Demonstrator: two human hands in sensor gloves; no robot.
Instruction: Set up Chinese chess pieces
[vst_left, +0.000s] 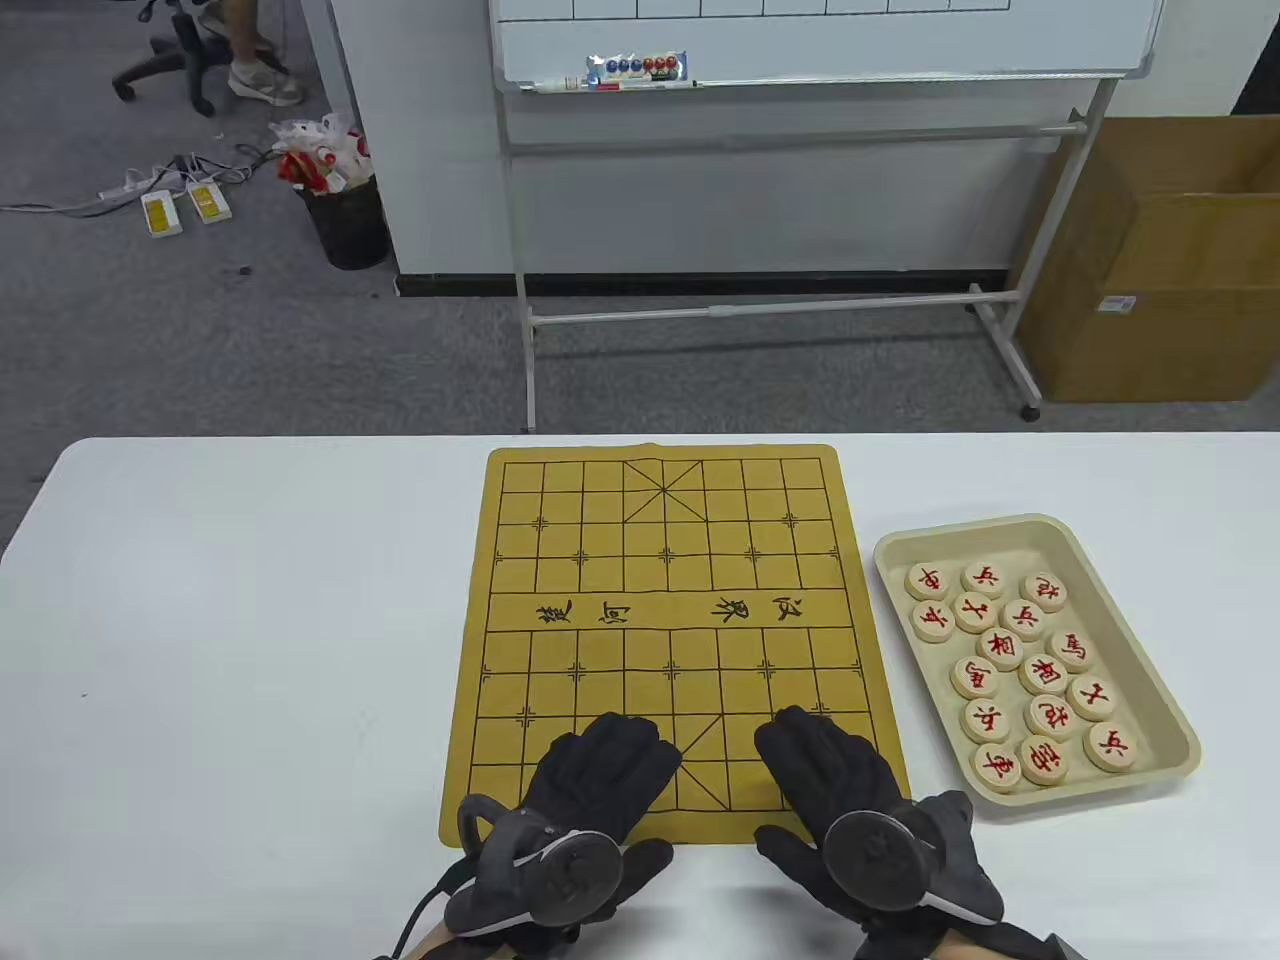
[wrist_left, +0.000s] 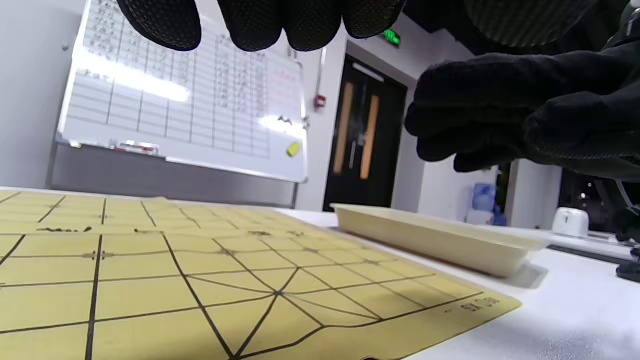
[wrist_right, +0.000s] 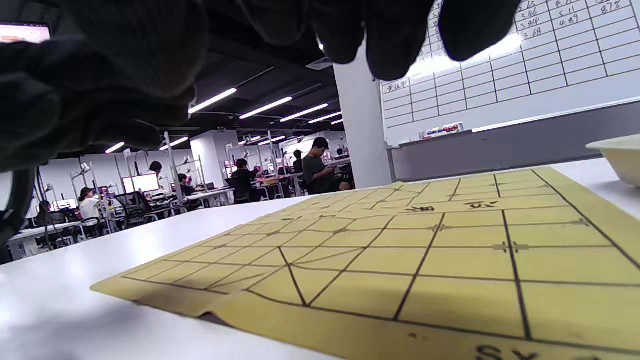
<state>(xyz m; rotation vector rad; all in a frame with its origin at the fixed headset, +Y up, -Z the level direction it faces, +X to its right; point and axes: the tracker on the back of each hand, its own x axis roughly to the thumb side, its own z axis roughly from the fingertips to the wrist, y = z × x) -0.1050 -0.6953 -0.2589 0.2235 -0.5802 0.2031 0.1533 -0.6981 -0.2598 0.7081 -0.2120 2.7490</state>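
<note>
Starting: board (vst_left: 670, 640) bare, nothing placed.
Remaining: all pieces (vst_left: 1020, 675) in tray (vst_left: 1185, 745), right.
Hands: left hand (vst_left: 590, 790), right hand (vst_left: 840, 790) relaxed, empty, near edge.

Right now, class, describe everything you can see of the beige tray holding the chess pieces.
The beige rectangular tray has rounded corners and a low raised rim and looks like matte plastic or pulp. It sits flat on the white table, right of the yellow board mat, angled slightly. Round wooden pieces with red characters lie inside. Neither hand touches it.

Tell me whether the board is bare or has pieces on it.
Bare. The board shows only printed lines and characters in the table view; all the pieces sit in the tray beside it.
</note>
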